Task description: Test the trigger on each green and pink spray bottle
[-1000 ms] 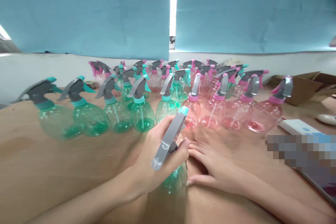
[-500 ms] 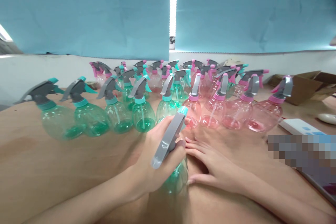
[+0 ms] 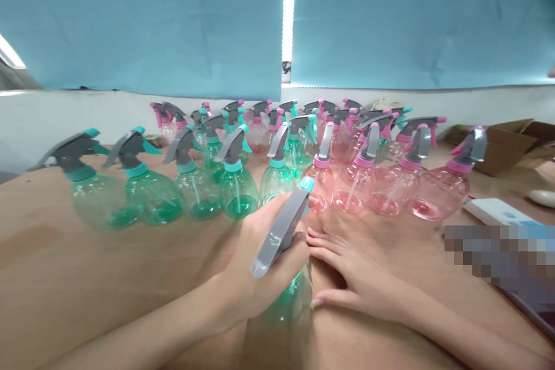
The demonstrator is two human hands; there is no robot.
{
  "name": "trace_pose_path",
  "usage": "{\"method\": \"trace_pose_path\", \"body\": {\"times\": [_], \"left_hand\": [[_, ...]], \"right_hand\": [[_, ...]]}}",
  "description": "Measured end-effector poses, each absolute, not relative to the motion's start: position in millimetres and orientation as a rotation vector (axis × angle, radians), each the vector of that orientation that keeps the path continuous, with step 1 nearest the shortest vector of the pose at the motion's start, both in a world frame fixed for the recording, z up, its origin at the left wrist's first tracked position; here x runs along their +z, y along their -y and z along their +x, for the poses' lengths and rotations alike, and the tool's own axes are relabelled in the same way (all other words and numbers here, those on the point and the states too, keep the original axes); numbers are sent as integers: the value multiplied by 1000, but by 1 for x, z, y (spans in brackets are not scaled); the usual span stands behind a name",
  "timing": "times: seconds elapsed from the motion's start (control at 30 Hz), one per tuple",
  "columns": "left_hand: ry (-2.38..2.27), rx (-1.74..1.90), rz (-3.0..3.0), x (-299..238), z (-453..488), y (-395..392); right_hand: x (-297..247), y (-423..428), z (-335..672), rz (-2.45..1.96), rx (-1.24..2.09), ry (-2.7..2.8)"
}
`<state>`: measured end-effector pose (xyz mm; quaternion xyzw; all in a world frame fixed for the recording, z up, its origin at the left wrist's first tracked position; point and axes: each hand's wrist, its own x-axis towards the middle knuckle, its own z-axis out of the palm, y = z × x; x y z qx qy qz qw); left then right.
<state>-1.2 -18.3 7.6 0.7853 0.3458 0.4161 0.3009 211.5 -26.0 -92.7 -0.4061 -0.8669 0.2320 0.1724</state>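
My left hand point(image 3: 264, 254) is wrapped round the neck of a green spray bottle point(image 3: 288, 300) with a grey trigger head and turquoise nozzle. The bottle stands close in front of me, its collar hidden by my fingers. Flat on the table, my right hand point(image 3: 359, 274) lies with fingers apart just right of that bottle, holding nothing. Beyond my hands runs a front row of spray bottles: several green ones, such as this green spray bottle point(image 3: 236, 191), on the left, and several pink ones, such as this pink spray bottle point(image 3: 392, 188), on the right.
More spray bottles with pink or turquoise nozzles crowd behind the front row. On the right are an open cardboard box point(image 3: 509, 147), a white box with blue marks point(image 3: 498, 211), a white rounded object point(image 3: 541, 198) and a blurred-out flat item. Blue curtains point(image 3: 143, 23) hang behind the wooden table point(image 3: 143, 277).
The whole view has shifted very slightly. Both hands and the held spray bottle keep their places.
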Motion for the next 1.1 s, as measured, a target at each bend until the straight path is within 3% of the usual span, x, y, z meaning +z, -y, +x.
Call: {"method": "trace_pose_path", "body": {"times": [1.1], "left_hand": [[-928,1175,2035,8,-8,5]], "right_hand": [[-89,27,210,-1213,704,2498]]}}
